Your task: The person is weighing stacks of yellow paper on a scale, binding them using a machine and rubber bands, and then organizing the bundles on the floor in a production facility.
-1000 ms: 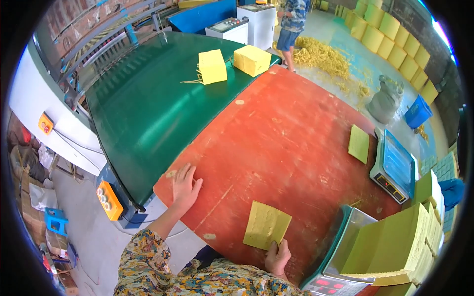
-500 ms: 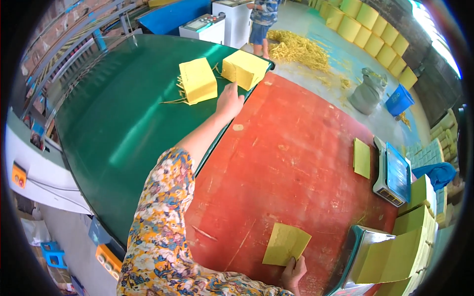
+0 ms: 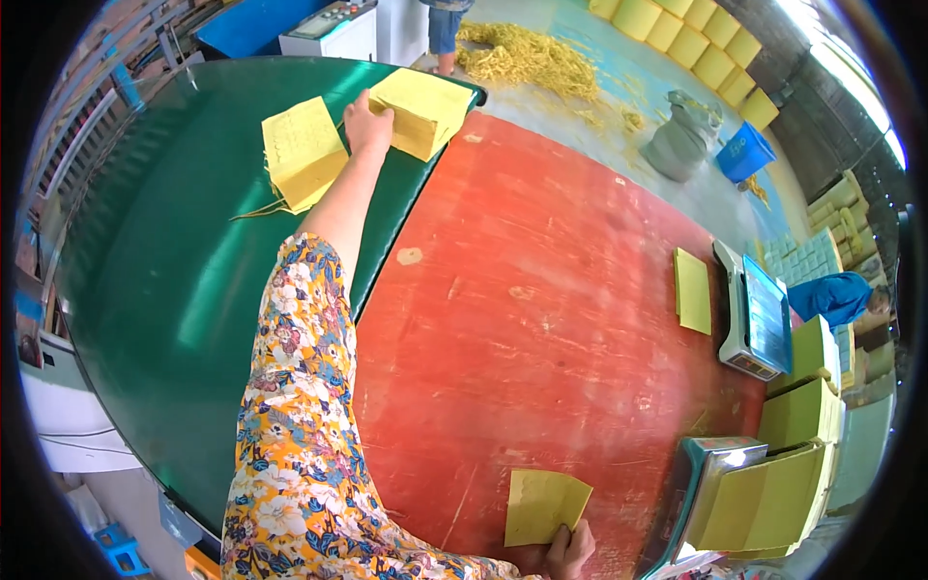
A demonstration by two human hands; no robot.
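My left hand [image 3: 368, 128] reaches far over the green belt surface [image 3: 184, 319], its fingers and thumb closed around the left end of a thick stack of yellow paper [image 3: 425, 97]. A second yellow paper stack [image 3: 304, 150], with ragged strips along its near left side, sits just left of that hand. Close to me, my right hand [image 3: 570, 551] pinches the lower right corner of a small yellow paper piece [image 3: 543, 506] over the red tabletop [image 3: 541, 338]. The piece looks folded or layered; its exact thickness I cannot tell.
On the right stand a scale with a blue top [image 3: 767, 311], a flat yellow paper bundle [image 3: 692, 290] and a second scale [image 3: 688, 493] carrying yellow sheets [image 3: 764, 498]. Beyond lie a yellow scrap heap [image 3: 532, 60], a sack [image 3: 681, 135] and a blue bin [image 3: 744, 153]. Two people are partly visible.
My left hand has moved from the near side of the right-hand stack to its left end, between the two stacks. The whole view has shifted. My right hand still holds the paper piece.
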